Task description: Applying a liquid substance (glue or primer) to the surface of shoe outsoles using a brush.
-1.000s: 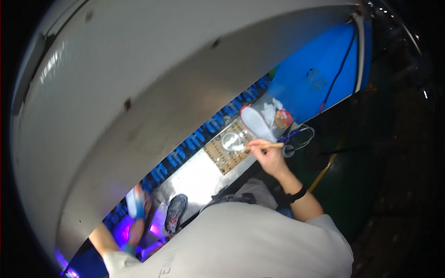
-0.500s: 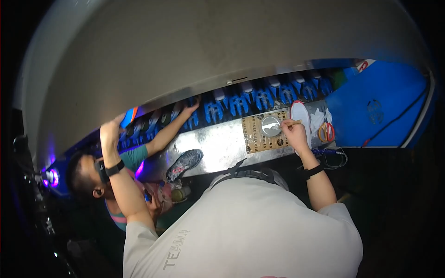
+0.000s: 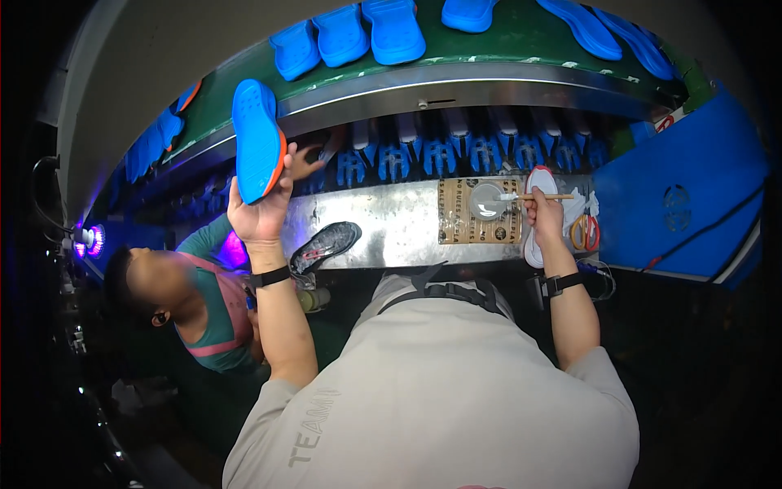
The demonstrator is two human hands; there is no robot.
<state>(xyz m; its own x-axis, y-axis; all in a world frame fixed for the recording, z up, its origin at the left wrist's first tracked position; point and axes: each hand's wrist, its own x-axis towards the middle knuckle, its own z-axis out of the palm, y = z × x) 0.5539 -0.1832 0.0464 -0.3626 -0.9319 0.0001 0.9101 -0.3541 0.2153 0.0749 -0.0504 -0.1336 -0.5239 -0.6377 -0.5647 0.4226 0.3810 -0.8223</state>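
Note:
My left hand (image 3: pixel 261 216) is closed round the heel end of a blue shoe sole (image 3: pixel 254 134) with an orange edge, raised at the left. My right hand (image 3: pixel 544 218) grips a brush (image 3: pixel 554 196) by its wooden handle. The brush's white tip lies at the right rim of a round, pale dish (image 3: pixel 482 210), with a whitish substance in it. Printed cardboard (image 3: pixel 452 232) lies beneath the dish. A white shoe or sole with red trim (image 3: pixel 533 253) lies partly hidden behind my right hand.
Several blue soles (image 3: pixel 395 33) lie on a green belt (image 3: pixel 521 37) at the back, above blue clamp-like parts (image 3: pixel 440 156). A dark shoe piece (image 3: pixel 327 247) and scissors (image 3: pixel 585 232) lie on the metal bench (image 3: pixel 391 232). A co-worker (image 3: pixel 212 314) is close on the left, reaching toward the clamps.
The blue sole has come out from behind the grey cover and now shows whole in my left hand. My right hand has shifted right, drawing the brush toward the dish's rim.

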